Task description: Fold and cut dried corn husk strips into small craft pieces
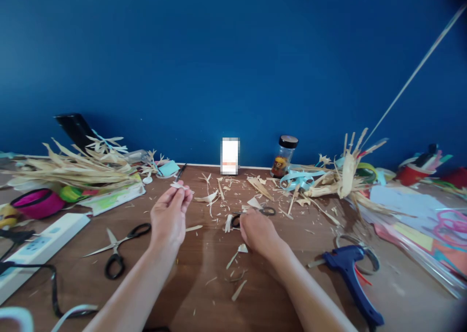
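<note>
My left hand (pixel 170 215) is raised a little above the table, thumb and fingers pinched on a small pale husk piece (pixel 178 185). Low over the tabletop, my right hand (pixel 260 231) curls its fingers down at a pair of black-handled scissors (pixel 269 211), whose loops show on both sides of it; its fingertips are partly hidden. Close to that hand lie a small white folded strip (pixel 228 223) and a pale scrap with a thin stem (pixel 242 249). A second pair of scissors (pixel 116 247) rests open, left of my left forearm.
Husk scraps litter the brown table (pixel 204 273). Dried husks (pixel 83 169) are heaped at left, beside a white power strip (pixel 44 249). At right are a blue glue gun (pixel 350 269), a tape roll (pixel 366 173) and a husk bundle (pixel 348 174). A black-lidded jar (pixel 283 157) stands by the blue wall.
</note>
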`<state>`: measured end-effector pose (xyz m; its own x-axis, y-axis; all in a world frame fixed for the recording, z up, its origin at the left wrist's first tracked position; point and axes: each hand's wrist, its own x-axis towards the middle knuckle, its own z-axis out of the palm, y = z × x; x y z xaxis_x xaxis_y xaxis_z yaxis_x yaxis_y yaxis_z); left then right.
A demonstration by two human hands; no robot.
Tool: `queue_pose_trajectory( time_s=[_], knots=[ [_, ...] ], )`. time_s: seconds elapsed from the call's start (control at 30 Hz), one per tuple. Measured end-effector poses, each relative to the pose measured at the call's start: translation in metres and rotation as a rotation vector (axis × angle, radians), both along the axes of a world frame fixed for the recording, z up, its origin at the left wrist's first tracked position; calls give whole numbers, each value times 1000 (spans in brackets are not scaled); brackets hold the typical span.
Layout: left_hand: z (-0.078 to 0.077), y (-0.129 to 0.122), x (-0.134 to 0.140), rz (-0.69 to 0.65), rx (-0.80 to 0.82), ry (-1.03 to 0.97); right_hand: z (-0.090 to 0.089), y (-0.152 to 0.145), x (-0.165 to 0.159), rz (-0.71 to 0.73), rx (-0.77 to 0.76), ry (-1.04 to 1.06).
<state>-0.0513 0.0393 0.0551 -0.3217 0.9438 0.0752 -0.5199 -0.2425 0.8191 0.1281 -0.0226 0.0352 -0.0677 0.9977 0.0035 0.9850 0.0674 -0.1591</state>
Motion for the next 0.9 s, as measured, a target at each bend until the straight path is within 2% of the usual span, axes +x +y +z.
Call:
queue_pose_trajectory(
  time_s=[0.13,0.2,0.33,0.4,0.5,0.6,0.7,0.9],
  knots=[
    [-6,-9,19,-138,-105,-5,-4,0,-1,-18,-15,10],
    [-15,-15,32,-224,-196,11,-4,0,2,-22,-23,38],
    [-32,-23,47,-358,-253,45,-3,1,8,2,3,159],
    [-38,-26,47,-392,-263,66,-3,4,8,41,45,424],
    [-43,-28,44,-430,-283,110,-6,10,3,44,123,981],
    [-47,-29,44,-471,-304,162,-11,12,-6,-23,142,1268],
    [-50,-32,45,-481,-308,204,-14,12,-11,-41,105,1319],
    [-48,-34,44,-469,-305,235,-18,11,-12,-64,113,1278]
  ],
)
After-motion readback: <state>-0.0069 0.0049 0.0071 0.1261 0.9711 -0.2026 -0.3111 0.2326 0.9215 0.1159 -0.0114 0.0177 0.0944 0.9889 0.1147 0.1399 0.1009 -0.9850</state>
